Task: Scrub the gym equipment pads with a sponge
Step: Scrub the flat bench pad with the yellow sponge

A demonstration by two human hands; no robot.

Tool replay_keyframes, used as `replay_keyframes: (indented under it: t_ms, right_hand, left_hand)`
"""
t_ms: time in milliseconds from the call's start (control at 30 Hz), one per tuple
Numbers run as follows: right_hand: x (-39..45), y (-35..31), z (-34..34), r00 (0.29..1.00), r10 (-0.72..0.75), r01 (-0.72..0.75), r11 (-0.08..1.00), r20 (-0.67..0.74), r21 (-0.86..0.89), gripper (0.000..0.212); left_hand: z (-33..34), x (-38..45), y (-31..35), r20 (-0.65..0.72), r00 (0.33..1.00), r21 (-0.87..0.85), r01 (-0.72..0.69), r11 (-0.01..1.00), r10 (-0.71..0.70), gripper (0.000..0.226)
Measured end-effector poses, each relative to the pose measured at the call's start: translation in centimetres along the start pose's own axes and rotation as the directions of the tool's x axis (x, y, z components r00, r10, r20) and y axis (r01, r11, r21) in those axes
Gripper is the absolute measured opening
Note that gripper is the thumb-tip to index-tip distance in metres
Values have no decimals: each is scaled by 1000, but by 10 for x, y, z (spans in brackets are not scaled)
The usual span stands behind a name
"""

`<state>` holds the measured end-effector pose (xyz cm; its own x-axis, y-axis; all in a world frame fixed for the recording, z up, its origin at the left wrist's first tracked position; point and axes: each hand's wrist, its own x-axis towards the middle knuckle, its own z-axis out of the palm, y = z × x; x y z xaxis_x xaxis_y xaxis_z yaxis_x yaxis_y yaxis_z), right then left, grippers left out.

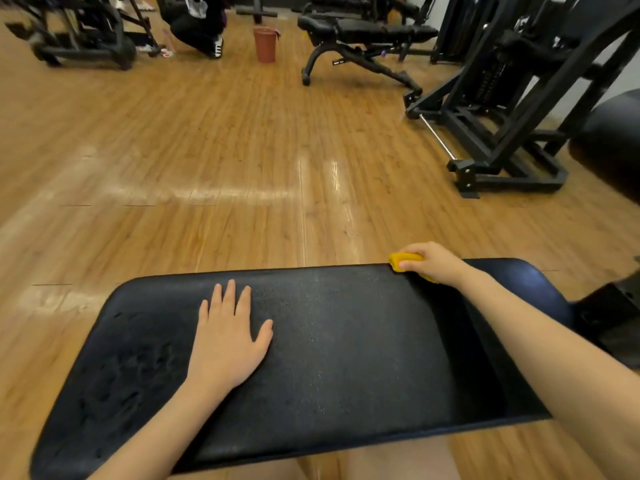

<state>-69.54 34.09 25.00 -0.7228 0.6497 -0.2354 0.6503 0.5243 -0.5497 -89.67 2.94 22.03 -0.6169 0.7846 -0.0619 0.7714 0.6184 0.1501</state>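
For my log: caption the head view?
Right hand scrubs pad edge with sponge; left hand steadies.

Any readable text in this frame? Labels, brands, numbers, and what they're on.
None legible.
Black padded bench pad, yellow sponge gripped by the right hand, flat left hand: no print visible.
Small white label on the frame of the far black adjustable bench: too small to read.
White marks on the black weight machine at right: blurred.
Brown bucket: no text visible.
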Motion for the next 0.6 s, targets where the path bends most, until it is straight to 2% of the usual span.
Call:
replay_keyframes:
  t_ms: [133,267,500,600]
  right_hand:
    - [-16,33,-23,998,16,-18,1000,-59,-25,27]
    - [-34,71,-45,976,97,-97,995,-194,10,30]
    - [-45,105,-57,894,228,-209,974,-386,91,33]
    - [-49,117,-60,852,291,-254,957,-435,142,35]
  left_hand:
    - [-2,-1,1,-7,1000,-16,5,1000,-5,71]
    - [2,1,2,-25,1000,-22,9,1000,-9,71]
    - [1,1,3,-32,999,9,13,1000,-13,93]
    - [0,1,4,-31,999,14,22,1000,-21,89]
